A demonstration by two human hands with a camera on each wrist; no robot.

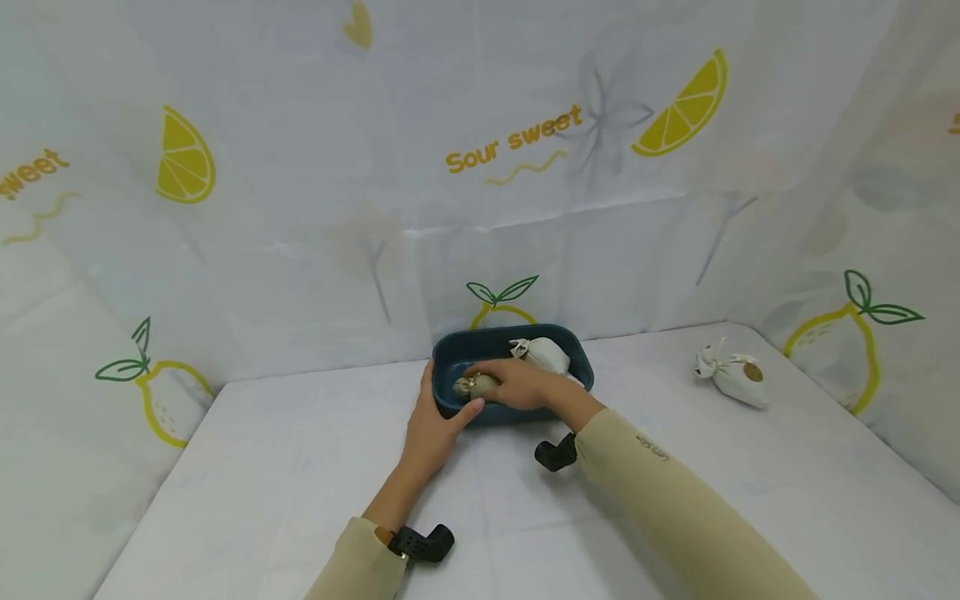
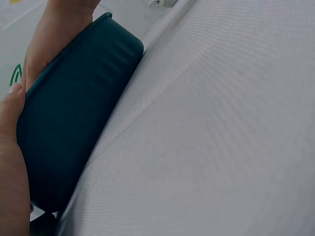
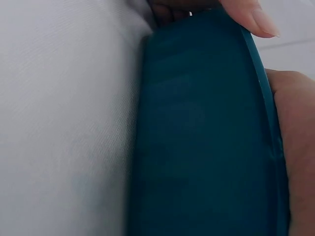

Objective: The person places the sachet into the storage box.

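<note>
A dark teal plastic tub (image 1: 517, 415) stands on the white cloth near the back wall. My left hand (image 1: 429, 433) grips its left end, thumb over the near rim and fingers round the side. Inside the tub, my right hand (image 1: 521, 383) holds a small tan drawstring pouch (image 1: 471, 387) from above at the left end. A white tied pouch (image 1: 549, 355) lies at the tub's right end, behind my right hand. Both wrist views mostly show the tub's outer wall (image 2: 74, 113), which hides the pouches there.
Another white tied pouch (image 1: 738, 380) with a round brown label lies on the cloth to the right. A white curtain with lemon prints (image 1: 360, 167) hangs behind and beside the table. Black wrist devices (image 1: 423, 543) sit on both forearms.
</note>
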